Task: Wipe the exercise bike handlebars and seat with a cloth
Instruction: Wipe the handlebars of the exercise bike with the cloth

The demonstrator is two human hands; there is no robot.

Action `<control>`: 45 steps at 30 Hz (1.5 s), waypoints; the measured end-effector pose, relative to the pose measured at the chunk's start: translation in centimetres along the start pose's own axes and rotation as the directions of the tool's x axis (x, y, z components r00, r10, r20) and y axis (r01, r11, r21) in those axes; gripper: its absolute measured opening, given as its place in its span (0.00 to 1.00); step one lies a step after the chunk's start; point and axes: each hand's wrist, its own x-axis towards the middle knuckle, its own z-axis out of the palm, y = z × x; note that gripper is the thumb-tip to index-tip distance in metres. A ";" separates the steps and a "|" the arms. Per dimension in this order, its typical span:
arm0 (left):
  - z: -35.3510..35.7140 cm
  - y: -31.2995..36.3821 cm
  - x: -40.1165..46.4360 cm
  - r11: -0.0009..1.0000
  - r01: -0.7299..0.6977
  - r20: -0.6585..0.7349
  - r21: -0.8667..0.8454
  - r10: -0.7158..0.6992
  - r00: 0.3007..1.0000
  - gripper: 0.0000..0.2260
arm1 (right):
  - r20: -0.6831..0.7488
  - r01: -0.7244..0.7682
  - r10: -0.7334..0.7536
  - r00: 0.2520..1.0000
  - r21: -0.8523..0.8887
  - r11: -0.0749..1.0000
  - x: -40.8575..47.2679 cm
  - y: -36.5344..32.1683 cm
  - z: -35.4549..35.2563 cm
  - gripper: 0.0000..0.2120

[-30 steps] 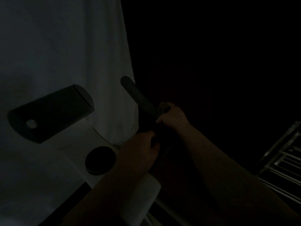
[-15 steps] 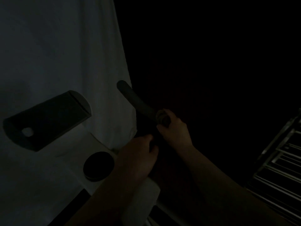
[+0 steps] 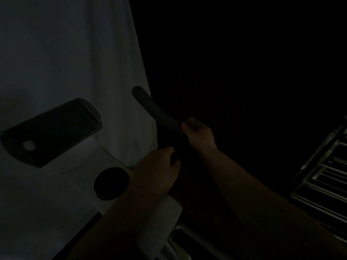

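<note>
The scene is very dark. A black curved handlebar grip [image 3: 154,107] rises to the upper left in front of a white sheet. My right hand [image 3: 200,136] is curled round the bar just below the grip, with a small greyish wad, seemingly the cloth [image 3: 191,121], pinched at its fingertips. My left hand [image 3: 159,171] grips the dark bar lower down, close under the right hand. The bar between the two hands is barely visible. The seat is out of view.
A black console [image 3: 50,132] with a pale round button sits at the left. A black round knob [image 3: 111,182] is on the white frame [image 3: 159,220] below. A metal rack [image 3: 321,177] stands at the right edge.
My right hand slid down the bar toward my left hand, then back up toward the grip. My left hand kept its hold.
</note>
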 end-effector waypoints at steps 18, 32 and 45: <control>-0.9 -0.2 0.4 0.964 0.150 -0.011 -0.219 -0.156 0.988 0.12 | -0.121 0.026 0.014 0.993 0.325 0.945 -10.1 3.6 4.6 0.37; -0.6 -0.8 0.0 0.962 0.128 -0.022 -0.239 -0.137 0.990 0.10 | -0.132 -0.160 0.232 0.964 0.410 0.898 -6.5 2.3 3.6 0.32; -0.7 -0.2 -0.1 0.950 0.142 -0.048 -0.277 -0.161 0.986 0.11 | -0.111 0.057 -0.052 0.993 0.039 0.998 -4.7 1.4 1.7 0.32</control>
